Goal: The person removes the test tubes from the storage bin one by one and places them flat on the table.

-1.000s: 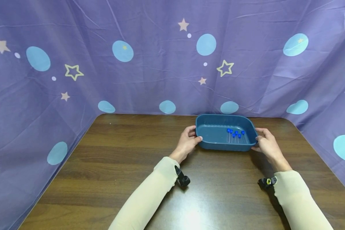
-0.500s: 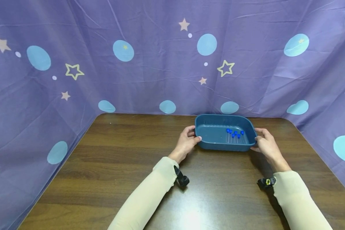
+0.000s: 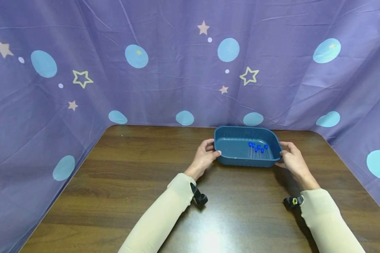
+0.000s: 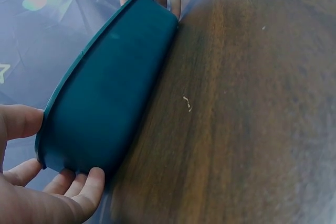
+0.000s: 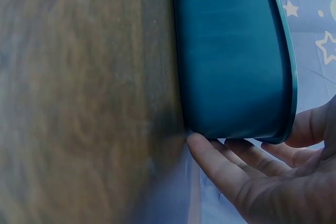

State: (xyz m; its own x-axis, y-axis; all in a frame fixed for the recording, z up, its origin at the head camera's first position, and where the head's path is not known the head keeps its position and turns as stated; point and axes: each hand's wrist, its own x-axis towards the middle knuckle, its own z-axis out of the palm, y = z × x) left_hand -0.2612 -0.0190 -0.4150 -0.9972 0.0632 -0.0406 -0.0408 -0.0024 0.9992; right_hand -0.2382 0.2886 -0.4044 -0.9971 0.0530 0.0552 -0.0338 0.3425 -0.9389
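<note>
A teal plastic basin [image 3: 240, 161] stands at the far side of the table, its long side towards me. My left hand [image 3: 203, 157] holds its left end, thumb at the rim and fingers against the outer wall. At the opposite end my right hand [image 3: 293, 161] holds it alike, thumb on the rim; in the right wrist view the fingers [image 5: 218, 166] touch the end wall low down. Several clear tubes with blue caps [image 3: 256, 150] lie in the basin's right half, caps pointing away from me.
The brown wooden table [image 3: 139, 175] reaches back to a purple curtain [image 3: 158, 70] with stars and blue spots, close behind the basin. A small pale scrap [image 4: 187, 103] lies on the wood. Black wrist cameras [image 3: 200, 199] are strapped to both sleeves.
The basin has shifted very slightly to the left, with both hands still holding it. The tubes keep their places inside.
</note>
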